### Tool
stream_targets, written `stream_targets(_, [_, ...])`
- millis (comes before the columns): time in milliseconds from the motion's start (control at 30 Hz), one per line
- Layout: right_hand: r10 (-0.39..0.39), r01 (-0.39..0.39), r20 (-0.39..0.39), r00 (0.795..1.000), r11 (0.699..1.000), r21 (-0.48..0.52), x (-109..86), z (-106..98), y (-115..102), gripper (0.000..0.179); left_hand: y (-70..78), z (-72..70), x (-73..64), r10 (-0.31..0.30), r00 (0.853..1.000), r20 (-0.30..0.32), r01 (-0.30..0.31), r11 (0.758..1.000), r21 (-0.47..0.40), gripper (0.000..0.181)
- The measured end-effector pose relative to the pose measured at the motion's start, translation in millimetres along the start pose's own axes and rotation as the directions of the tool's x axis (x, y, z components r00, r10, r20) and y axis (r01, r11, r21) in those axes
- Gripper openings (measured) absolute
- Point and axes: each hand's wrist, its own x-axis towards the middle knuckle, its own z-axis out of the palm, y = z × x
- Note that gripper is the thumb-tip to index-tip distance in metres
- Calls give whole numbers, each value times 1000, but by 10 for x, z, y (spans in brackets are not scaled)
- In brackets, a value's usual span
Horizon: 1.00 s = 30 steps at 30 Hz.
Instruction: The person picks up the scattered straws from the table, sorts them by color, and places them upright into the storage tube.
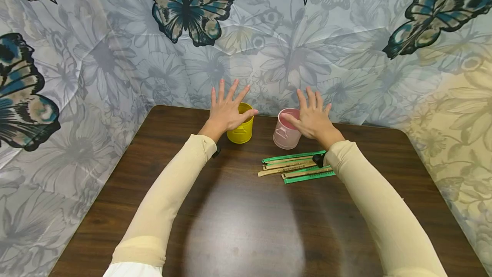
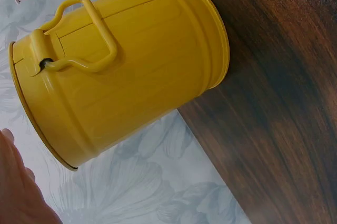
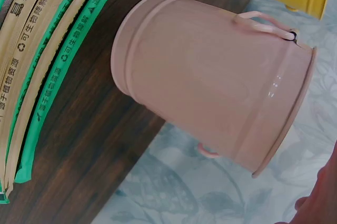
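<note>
A yellow metal bucket (image 1: 240,134) with small side handles stands near the table's back edge. My left hand (image 1: 225,112) is spread above and beside it, fingers straight, holding nothing. In the left wrist view the yellow bucket (image 2: 137,61) fills the middle, with part of the hand (image 2: 21,187) at the lower left. To the right stands a pink bucket (image 1: 285,137) of the same shape. My right hand (image 1: 313,119) is spread at its right rim, holding nothing; whether it touches is unclear. In the right wrist view the pink bucket (image 3: 210,77) looks upright.
Several paper-wrapped straws (image 1: 292,167), green and tan, lie in front of the pink bucket, partly under the right wrist. The dark wooden table (image 1: 246,225) has rounded back corners. A butterfly-patterned cloth (image 1: 269,54) hangs behind it.
</note>
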Motion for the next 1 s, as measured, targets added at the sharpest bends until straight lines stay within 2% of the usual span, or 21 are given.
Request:
stream_targets(367, [-5,5,0,1000,1000,-3,-28,20,17,98,-37,30,-12,4,1000,-26,-5,999,-50,85])
stream_targets(533, [-11,11,1,1000,1000,13,-102,-6,79,96,-44,53,-19,10,1000,-19,-12,997,-80,91])
stream_targets(767, [-24,24,-18,1000,999,24,-236,-20,211,96,-56,95,-26,-8,1000,21,10,993,-114,98])
stream_targets(1000, [-66,67,-60,996,998,16,-374,12,344,91,-55,133,-57,-15,1000,19,19,978,-208,107])
